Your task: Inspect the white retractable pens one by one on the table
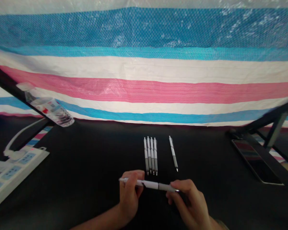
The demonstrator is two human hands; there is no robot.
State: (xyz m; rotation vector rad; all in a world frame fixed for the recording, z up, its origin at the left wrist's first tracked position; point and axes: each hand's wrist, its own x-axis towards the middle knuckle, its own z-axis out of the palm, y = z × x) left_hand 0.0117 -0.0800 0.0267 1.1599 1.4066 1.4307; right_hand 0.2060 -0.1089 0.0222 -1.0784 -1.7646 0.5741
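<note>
Clamped near its ends by left hand (130, 196) and right hand (192, 199), one pen (151, 184) appears whole, not yet laid down; four pens (149, 151) lie aligned, another pen (173, 153) apart.

Left of the four aligned click pens (152, 155), black tabletop (86, 159) lies open to the power strip (19, 167); in front, left hand (131, 196), right hand (192, 199) and held click pen (151, 184) block passage; rightward, past a lone click pen (173, 151), room reaches the smartphone (256, 163).

Pens (150, 184) white, grips (165, 187) grey; counter (98, 156) plain black; sheet (144, 91) striped blue, white, pink; power strip (20, 174) white, sockets (11, 172) pale blue.
</note>
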